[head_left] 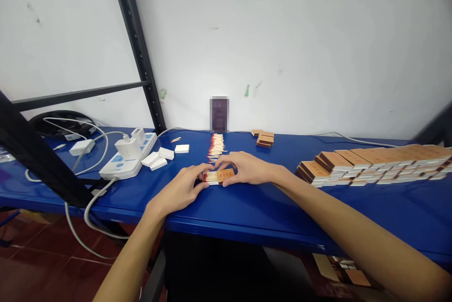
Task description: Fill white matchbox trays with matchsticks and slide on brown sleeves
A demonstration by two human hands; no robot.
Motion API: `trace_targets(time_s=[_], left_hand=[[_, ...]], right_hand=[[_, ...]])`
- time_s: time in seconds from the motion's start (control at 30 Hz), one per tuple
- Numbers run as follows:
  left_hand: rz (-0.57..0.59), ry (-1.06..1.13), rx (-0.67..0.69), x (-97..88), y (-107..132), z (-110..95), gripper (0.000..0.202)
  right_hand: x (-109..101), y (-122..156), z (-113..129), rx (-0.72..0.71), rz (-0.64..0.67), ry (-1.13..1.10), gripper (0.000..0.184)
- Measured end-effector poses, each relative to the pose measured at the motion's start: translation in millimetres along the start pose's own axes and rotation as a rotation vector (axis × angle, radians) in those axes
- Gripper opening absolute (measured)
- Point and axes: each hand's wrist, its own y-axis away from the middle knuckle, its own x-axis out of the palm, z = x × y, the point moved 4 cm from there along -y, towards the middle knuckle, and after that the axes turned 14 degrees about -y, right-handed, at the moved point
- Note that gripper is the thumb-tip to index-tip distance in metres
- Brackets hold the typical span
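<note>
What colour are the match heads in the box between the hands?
Red; the match heads show best in the head view.

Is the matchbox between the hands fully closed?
No, its tray juts from the printed cover toward the left hand, with red-tipped matches showing.

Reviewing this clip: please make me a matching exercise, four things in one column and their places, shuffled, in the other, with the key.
Things
1. Partly open matchbox
2. Loose matches
3. Power strip
4. Long stack of matchboxes

Places
A. At the far right of the picture
B. In front of a pixelated dark rectangle by the wall
C. Held between the left hand and the right hand
D. On the left side, under a white charger

Right pairs: 1-C, 2-B, 3-D, 4-A
</note>
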Motion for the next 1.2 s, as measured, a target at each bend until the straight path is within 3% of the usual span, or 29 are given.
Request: trace_targets(time_s=[0.23,0.6,1.0,1.1,1.2], left_hand=[[-0.046,0.084,-0.003,-4.9,0.2,-0.9,0.049],[0.022,0.232,0.023,-1.7,0.3,-7.9,0.045],[0.059,0.199,0.090,-2.4,3.9,-10.6,0.043],[0.093,0.261,0.062,-3.3,9.3,-1.4,0.041],[0.063,0.196,-0.052,-14.4,13.1,19.0,0.039]], right_hand=[[9.8,-0.2,0.7,-0.055,-0.081,-0.065,0.047],[25.0,-5.0,15.1,-0.119,-0.109,-0.126,0.040],[21.7,0.8,30.8,-0.076,0.008,0.058,0.024],[9.6,8.6,34.5,-0.031,0.016,0.149,0.032],[-30.4,28.3,34.3,0.068,-0.023,0.245,0.051]])
